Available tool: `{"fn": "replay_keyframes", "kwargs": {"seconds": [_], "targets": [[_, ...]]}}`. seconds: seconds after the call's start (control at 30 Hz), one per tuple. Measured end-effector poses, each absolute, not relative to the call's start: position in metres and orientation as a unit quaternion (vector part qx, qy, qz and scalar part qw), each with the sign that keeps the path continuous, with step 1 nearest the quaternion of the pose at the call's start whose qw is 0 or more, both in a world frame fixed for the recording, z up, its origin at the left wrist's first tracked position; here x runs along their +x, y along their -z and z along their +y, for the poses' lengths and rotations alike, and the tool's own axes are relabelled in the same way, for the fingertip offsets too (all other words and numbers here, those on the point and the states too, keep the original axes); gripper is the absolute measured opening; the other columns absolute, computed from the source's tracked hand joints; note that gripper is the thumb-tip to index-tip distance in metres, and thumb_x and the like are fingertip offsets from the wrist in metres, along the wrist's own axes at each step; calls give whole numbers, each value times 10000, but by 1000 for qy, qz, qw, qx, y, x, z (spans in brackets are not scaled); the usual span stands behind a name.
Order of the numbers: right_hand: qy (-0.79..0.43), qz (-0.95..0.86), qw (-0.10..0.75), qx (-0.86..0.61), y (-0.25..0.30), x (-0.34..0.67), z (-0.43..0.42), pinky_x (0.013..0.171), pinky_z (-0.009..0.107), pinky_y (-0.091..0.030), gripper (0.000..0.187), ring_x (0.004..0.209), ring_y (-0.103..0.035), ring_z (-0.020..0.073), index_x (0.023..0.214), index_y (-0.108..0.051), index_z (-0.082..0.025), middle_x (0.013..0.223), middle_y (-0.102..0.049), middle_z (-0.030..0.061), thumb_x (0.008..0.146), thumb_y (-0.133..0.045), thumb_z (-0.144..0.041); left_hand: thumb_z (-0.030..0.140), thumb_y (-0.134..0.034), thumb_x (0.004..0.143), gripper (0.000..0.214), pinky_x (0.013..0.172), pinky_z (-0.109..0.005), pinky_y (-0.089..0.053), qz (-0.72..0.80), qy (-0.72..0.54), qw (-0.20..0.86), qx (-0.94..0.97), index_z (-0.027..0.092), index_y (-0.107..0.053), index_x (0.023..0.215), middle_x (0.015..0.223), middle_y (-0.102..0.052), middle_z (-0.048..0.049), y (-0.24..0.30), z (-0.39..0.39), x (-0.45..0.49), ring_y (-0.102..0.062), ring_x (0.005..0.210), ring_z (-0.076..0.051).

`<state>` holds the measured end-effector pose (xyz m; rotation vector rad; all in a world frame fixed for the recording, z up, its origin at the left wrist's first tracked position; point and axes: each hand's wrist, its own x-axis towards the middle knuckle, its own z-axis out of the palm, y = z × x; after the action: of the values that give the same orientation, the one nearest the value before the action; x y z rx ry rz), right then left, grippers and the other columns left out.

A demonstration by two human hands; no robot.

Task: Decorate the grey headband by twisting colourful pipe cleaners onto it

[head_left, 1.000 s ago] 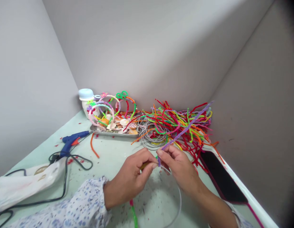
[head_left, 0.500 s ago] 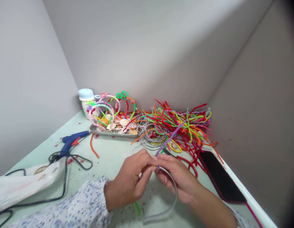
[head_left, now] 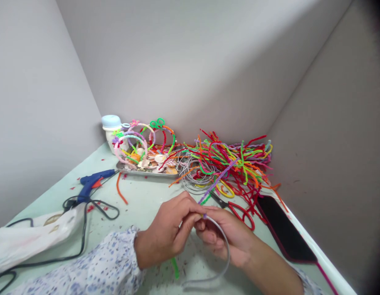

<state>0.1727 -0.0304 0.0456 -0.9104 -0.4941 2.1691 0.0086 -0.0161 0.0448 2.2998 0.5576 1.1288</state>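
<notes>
My left hand (head_left: 168, 233) and my right hand (head_left: 226, 237) meet low in the middle, both closed around one end of a thin grey headband (head_left: 224, 250) that curves down toward me. A purple pipe cleaner (head_left: 216, 182) runs up and away from the pinch of my fingers toward the pile. A green pipe cleaner (head_left: 175, 267) shows below my left hand on the table.
A heap of coloured pipe cleaners (head_left: 235, 164) and red-handled scissors (head_left: 239, 209) lie behind my hands. A metal tray (head_left: 146, 170) holds shells and decorated headbands; a white jar (head_left: 112, 131) stands by it. A blue glue gun (head_left: 91, 184), its cord, a plastic bag (head_left: 26, 241) and a dark phone (head_left: 285, 233) lie around.
The purple pipe cleaner's free end has shortened and dropped toward the pile. The headband has turned so that its arc hangs below my right hand, and the scissors have come into sight.
</notes>
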Motion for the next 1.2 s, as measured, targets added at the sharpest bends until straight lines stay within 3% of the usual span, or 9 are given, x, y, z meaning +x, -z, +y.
{"fn": "replay_keyframes", "kwargs": {"seconds": [0.43,0.57,0.73,0.87,0.97,1.07,1.2], "targets": [[-840,-171,385,-343,-30,170,-33,310,109,-272,130,380,-497,41,699,-596,-116,542,-569,-14,715,-665,-226,93,-467,877,184,702,-248,-424,236,-419,273,833,153,-605,983,836,-569,-55,-47,-17,9,-533,796,-142],[-807,-238,416,-343,-35,171,-34,363,133,-335,167,416,-524,52,746,-611,-127,569,-581,-19,739,-687,-276,135,-460,898,168,718,-247,-426,262,-432,303,808,172,-609,967,840,-568,-38,-50,-17,10,-540,794,-135],[-666,-426,404,-459,-56,178,-33,421,187,-384,317,474,-559,95,751,-593,-151,614,-600,-2,773,-637,-464,247,-468,916,166,734,-256,-431,347,-453,380,728,174,-616,931,833,-582,-26,-58,-13,10,-547,798,-142],[-465,-573,421,-527,-65,184,-34,505,228,-408,242,538,-529,110,740,-603,-175,636,-577,-9,806,-622,-408,324,-508,894,203,684,-250,-432,382,-447,453,670,163,-629,917,800,-602,-20,-59,-8,11,-536,746,-139],[-336,-652,457,-503,-63,184,-37,606,253,-429,172,694,-547,146,844,-648,-201,813,-607,25,804,-642,-368,341,-520,884,222,674,-253,-443,377,-445,491,647,158,-634,937,809,-622,-26,-59,-8,13,-542,742,-142],[-299,-673,460,-496,-59,182,-40,629,260,-432,206,711,-548,151,938,-646,-214,907,-611,42,800,-652,-368,330,-516,885,216,679,-253,-448,375,-442,491,650,162,-640,940,840,-640,-31,-61,-12,15,-559,763,-145],[-340,-660,444,-502,-58,178,-43,585,244,-416,224,621,-540,137,928,-637,-208,700,-600,8,886,-533,-402,297,-525,881,181,678,-242,-442,384,-437,453,675,163,-641,919,843,-644,-27,-65,-17,17,-568,780,-142]]}}
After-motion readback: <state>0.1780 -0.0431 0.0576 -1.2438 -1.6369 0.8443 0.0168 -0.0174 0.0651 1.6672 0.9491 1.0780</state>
